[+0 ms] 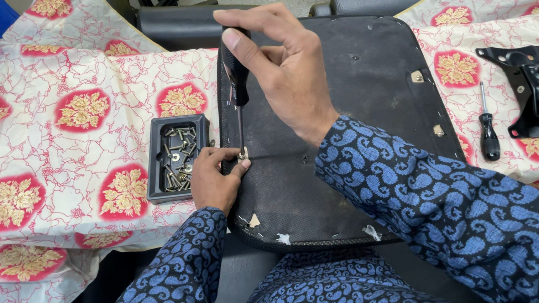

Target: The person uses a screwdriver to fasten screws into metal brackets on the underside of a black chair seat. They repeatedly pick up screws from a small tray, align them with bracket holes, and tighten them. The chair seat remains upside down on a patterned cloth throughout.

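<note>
Here the right hand (289,69) grips a black-handled screwdriver (236,84) upright over the black seat base (359,123) while the left hand (215,178), at seven o'clock, pinches a small screw (242,154) under its tip, so driving it seemingly calls for steady downward turning.

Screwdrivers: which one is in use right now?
The one held upright in the right hand, tip at the seat panel; the other screwdriver lies untouched on the cloth.

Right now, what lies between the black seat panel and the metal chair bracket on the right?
A small black-handled screwdriver lies on the flowered cloth between the seat panel and the bracket, seen from the head camera.
</note>
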